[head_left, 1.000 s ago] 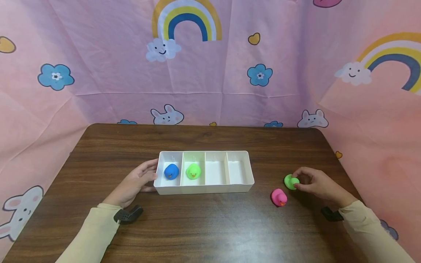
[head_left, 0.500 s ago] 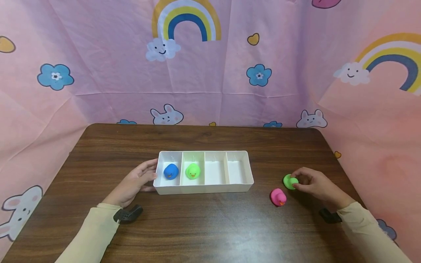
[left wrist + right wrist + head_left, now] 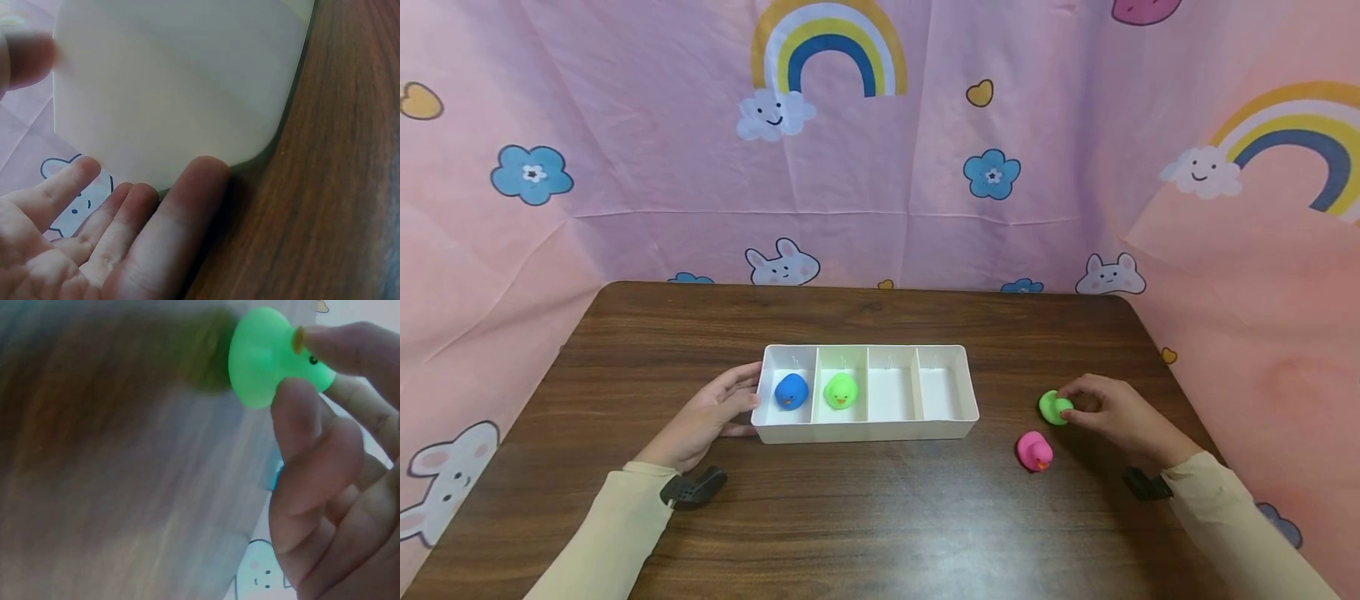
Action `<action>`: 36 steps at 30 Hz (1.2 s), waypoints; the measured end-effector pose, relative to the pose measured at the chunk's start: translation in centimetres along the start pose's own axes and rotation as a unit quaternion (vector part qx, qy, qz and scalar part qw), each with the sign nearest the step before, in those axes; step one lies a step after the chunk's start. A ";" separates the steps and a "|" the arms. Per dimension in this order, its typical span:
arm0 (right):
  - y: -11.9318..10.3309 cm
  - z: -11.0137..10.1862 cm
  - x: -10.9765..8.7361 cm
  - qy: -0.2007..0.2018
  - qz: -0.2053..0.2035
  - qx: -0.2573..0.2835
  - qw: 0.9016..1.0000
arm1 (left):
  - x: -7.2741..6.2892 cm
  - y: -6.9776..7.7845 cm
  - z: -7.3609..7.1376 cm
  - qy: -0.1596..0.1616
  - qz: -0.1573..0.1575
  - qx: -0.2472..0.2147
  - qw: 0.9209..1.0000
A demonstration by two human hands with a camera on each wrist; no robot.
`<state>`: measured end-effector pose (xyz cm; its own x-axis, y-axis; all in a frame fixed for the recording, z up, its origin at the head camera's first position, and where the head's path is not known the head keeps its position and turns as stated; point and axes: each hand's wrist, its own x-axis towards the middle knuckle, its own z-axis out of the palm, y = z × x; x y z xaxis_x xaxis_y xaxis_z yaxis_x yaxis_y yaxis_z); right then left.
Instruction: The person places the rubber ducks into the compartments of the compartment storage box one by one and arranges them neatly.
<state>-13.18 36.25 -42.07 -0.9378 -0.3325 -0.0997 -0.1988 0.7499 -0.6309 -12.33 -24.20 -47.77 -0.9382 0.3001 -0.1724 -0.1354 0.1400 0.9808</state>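
My right hand (image 3: 1116,417) pinches a green rubber duck (image 3: 1051,408) by the head, at the right of the table. In the right wrist view the duck (image 3: 259,359) shows its beak between thumb and fingers; whether its base touches the table, I cannot tell. A pink rubber duck (image 3: 1034,451) sits just in front of it. My left hand (image 3: 707,417) rests its fairly straight fingers against the left end of a white divided tray (image 3: 865,432); the left wrist view shows fingertips on the tray's end wall (image 3: 169,94).
In the tray's leftmost compartment sits a blue duck (image 3: 791,392); the one beside it holds another green duck (image 3: 841,391). The two right compartments show bare floors. A patterned pink cloth (image 3: 865,167) hangs behind the brown wooden table (image 3: 850,517).
The right hand has shifted slightly away and to the left, carrying the green duck along. My left hand, the tray and the pink duck stay where they were.
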 end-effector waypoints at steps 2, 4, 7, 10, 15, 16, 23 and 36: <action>-0.4 -0.1 0.3 0.004 0.009 0.002 1.000 | 0.0 0.0 0.0 0.001 0.000 0.002 1.000; -0.9 -0.1 0.7 0.017 -0.002 -0.008 1.000 | 0.1 0.0 0.0 0.002 0.000 0.003 1.000; -1.6 -0.2 1.5 0.049 -0.040 -0.033 0.997 | 0.0 0.0 0.0 0.004 -0.001 0.006 1.000; -2.6 -0.3 2.4 0.084 -0.083 -0.056 0.991 | 0.0 0.2 0.1 0.006 -0.003 0.008 1.000; -4.5 -0.3 3.7 0.117 -0.122 -0.050 0.984 | 0.0 0.3 0.2 0.007 -0.006 0.008 1.000; -4.9 -0.2 3.9 0.122 -0.132 -0.048 0.982 | 0.0 0.3 0.2 0.007 -0.007 0.007 1.000; -7.9 0.7 5.5 0.133 -0.183 -0.012 0.974 | 0.0 0.3 0.2 0.001 -0.003 0.004 1.000; -12.4 2.9 7.5 0.089 -0.214 0.016 0.973 | -0.2 0.4 0.1 0.001 -0.009 0.003 1.000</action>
<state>-16.90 22.74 -37.22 -0.8060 -0.5044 0.3098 -0.5756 0.5458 -0.6090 -12.20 -24.15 -47.39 -0.9365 0.2950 -0.1896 -0.1502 0.1512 0.9770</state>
